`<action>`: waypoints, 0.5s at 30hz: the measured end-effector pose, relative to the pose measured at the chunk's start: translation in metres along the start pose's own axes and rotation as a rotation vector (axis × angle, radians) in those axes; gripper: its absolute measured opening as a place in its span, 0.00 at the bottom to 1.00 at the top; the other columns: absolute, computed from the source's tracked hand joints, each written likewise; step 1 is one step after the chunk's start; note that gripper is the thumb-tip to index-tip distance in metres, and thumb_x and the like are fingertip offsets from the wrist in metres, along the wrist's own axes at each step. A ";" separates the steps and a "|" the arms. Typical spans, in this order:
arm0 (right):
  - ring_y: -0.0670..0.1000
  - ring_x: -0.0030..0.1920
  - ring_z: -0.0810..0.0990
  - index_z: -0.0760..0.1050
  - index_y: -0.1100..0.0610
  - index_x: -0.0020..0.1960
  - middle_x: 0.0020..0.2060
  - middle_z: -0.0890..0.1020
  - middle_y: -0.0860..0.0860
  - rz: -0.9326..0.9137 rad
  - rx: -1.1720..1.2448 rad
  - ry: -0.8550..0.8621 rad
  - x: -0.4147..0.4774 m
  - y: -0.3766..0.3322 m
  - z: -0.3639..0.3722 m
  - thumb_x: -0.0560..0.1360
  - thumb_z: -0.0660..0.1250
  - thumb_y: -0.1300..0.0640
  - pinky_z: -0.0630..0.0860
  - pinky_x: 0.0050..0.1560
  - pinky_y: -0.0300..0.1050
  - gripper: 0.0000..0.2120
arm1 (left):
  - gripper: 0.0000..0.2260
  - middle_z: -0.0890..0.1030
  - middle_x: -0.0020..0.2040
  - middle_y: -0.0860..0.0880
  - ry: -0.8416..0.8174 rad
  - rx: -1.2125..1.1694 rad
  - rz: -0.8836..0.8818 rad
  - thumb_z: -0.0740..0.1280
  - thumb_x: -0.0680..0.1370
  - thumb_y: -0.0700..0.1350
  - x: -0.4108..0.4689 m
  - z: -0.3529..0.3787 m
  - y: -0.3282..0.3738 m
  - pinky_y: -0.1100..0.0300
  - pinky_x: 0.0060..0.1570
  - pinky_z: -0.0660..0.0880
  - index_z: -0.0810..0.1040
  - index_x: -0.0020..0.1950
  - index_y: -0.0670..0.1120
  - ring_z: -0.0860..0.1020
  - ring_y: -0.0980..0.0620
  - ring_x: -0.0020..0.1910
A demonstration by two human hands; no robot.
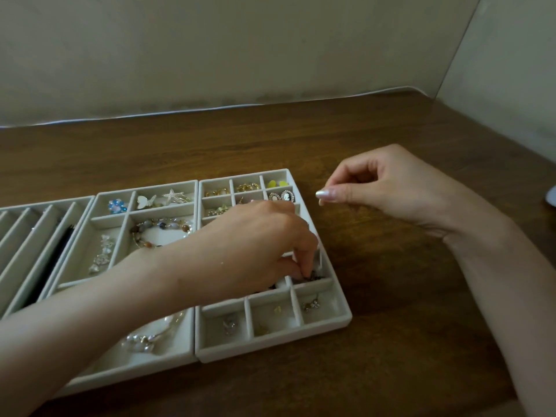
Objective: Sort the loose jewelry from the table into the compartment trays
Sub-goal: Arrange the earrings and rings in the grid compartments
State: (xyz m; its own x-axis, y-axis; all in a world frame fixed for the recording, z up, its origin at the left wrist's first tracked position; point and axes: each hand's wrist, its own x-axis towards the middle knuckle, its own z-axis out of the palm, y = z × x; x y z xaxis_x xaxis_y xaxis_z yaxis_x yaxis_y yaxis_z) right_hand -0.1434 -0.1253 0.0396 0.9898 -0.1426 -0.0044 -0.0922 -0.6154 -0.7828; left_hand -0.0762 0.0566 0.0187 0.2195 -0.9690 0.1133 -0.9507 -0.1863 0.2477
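Three pale grey compartment trays lie side by side on the wooden table. The right tray (pixel 341 319) has many small cells holding earrings and rings. My left hand (pixel 255 245) reaches across it, fingertips pinched on a small dark piece of jewelry (pixel 311 276) inside a right-column cell. My right hand (pixel 379 185) hovers above the bare table just right of that tray, thumb and forefinger pressed together; I cannot tell if anything is between them. The middle tray (pixel 90 219) holds a beaded bracelet (pixel 162 231), crystal pieces (pixel 102 254), a blue flower brooch (pixel 116 206) and pearls (pixel 144 341).
The left tray (pixel 18 236) has long narrow slots, one with a dark strand. A wall with a pale cable along its foot runs behind the table. A bluish object (pixel 552 200) shows at the right edge. Bare wood lies right of the trays.
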 end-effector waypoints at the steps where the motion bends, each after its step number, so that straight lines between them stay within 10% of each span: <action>1: 0.37 0.31 0.75 0.82 0.50 0.40 0.30 0.81 0.41 -0.001 0.010 0.025 0.001 0.002 0.000 0.71 0.71 0.54 0.67 0.36 0.36 0.02 | 0.05 0.76 0.44 0.60 -0.039 0.025 -0.005 0.69 0.73 0.47 0.002 0.000 0.000 0.57 0.48 0.75 0.80 0.45 0.58 0.70 0.62 0.45; 7: 0.38 0.29 0.74 0.81 0.51 0.41 0.27 0.79 0.43 -0.014 0.023 0.055 0.004 0.005 0.002 0.73 0.70 0.54 0.67 0.31 0.31 0.03 | 0.07 0.71 0.46 0.63 -0.137 0.104 -0.026 0.63 0.77 0.51 0.005 -0.003 0.003 0.66 0.50 0.70 0.79 0.52 0.60 0.64 0.65 0.46; 15: 0.38 0.41 0.79 0.82 0.44 0.42 0.39 0.82 0.40 -0.089 -0.073 -0.123 0.000 0.001 0.000 0.73 0.69 0.55 0.73 0.38 0.32 0.06 | 0.08 0.75 0.42 0.59 0.186 -0.001 -0.095 0.61 0.76 0.51 -0.015 -0.019 -0.012 0.68 0.40 0.68 0.80 0.45 0.54 0.71 0.65 0.41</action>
State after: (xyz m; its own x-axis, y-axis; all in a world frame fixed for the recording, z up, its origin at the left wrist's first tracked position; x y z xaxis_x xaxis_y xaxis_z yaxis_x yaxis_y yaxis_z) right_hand -0.1439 -0.1255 0.0387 0.9998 0.0080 -0.0164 -0.0067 -0.6764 -0.7365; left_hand -0.0634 0.0761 0.0323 0.3448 -0.9005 0.2650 -0.9236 -0.2751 0.2669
